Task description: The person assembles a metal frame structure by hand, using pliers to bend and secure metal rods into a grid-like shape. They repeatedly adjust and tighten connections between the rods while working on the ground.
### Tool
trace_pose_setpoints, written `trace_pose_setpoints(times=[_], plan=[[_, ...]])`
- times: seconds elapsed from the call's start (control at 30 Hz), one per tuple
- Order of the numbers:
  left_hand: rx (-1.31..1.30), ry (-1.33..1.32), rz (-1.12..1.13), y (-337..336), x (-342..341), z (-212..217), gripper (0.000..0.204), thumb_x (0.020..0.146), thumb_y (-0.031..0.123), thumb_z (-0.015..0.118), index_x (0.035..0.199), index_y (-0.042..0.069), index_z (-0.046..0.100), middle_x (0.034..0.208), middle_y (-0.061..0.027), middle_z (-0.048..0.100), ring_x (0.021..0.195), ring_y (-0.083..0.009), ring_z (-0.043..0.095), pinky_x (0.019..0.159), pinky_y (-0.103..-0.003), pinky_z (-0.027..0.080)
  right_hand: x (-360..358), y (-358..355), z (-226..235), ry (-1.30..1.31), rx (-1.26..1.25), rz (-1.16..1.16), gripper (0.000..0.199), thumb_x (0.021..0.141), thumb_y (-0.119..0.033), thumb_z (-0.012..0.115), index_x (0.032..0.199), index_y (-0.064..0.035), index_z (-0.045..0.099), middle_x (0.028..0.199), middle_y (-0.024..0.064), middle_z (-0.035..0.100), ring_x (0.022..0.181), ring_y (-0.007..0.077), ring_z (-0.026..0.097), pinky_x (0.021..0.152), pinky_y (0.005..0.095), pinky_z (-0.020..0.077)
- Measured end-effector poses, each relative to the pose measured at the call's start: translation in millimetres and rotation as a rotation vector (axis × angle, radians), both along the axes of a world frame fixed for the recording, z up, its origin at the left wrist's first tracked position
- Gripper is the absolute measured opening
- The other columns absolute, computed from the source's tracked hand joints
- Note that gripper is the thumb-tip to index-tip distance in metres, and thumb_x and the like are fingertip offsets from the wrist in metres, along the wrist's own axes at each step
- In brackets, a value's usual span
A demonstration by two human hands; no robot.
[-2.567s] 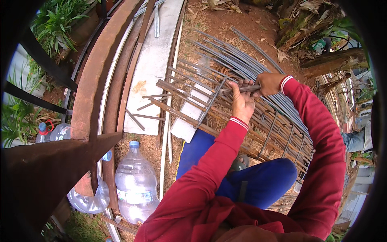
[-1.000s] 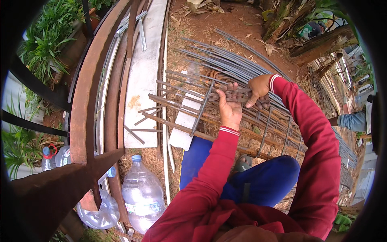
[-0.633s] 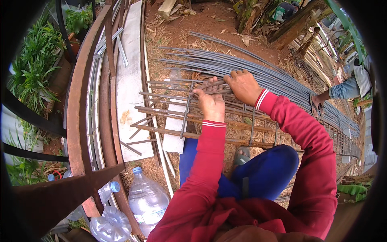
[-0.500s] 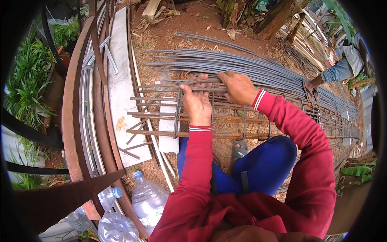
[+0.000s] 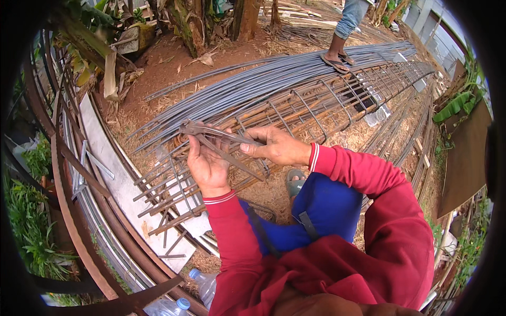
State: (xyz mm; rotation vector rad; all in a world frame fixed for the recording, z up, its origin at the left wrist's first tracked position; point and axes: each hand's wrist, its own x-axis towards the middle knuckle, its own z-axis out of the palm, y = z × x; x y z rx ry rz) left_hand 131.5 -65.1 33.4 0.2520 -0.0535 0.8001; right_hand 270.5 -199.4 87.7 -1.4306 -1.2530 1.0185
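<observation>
A pair of long-handled metal pincers is between my hands, its jaws to the left and its handles spread apart. My right hand is closed round the upper handle. My left hand is turned palm up, its thumb against the pincers near the jaws; its fingers go behind the tool and are partly hidden. Under my hands lies a long cage of rusty steel bars with square stirrups round them. The cage's near bar ends stick out to the left.
Grey rebar lies in a bundle beyond the cage, where another person's sandalled feet stand. To the left are a pale board and brown metal beams. Plastic bottles stand at lower left. A brown sheet leans at right.
My view has swung to the right. The pincers have come up off the cage, with their handles now spread apart, my right hand on one handle and my left still at the tool.
</observation>
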Motion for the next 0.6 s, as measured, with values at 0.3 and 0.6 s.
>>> trace_pose_setpoints(times=[0.3,0.6], plan=[[0.232,0.378,0.293,-19.8,-14.1,56.3,0.019,0.101,0.021,0.058,0.109,0.005,0.064,0.091,-0.0022,0.065,0.078,-0.0139,0.058,0.075,-0.032,0.05,-29.9,-37.8,-2.8,-0.114,0.36,-0.109,0.03,0.096,-0.031,0.065,0.093,-0.0019,0.057,0.103,0.0061,0.052,0.098,0.0176,0.048,0.087,0.0334,0.0406],[0.573,0.619,0.468,-57.1,7.5,78.0,0.022,0.104,0.02,0.052,0.1,-0.001,0.06,0.082,-0.0063,0.063,0.069,-0.01,0.058,0.058,-0.023,0.047,-45.1,-48.9,6.6,0.112,0.551,-0.2,0.028,0.096,-0.029,0.063,0.099,-0.001,0.058,0.123,0.0121,0.049,0.117,0.0211,0.048,0.103,0.0346,0.0365]])
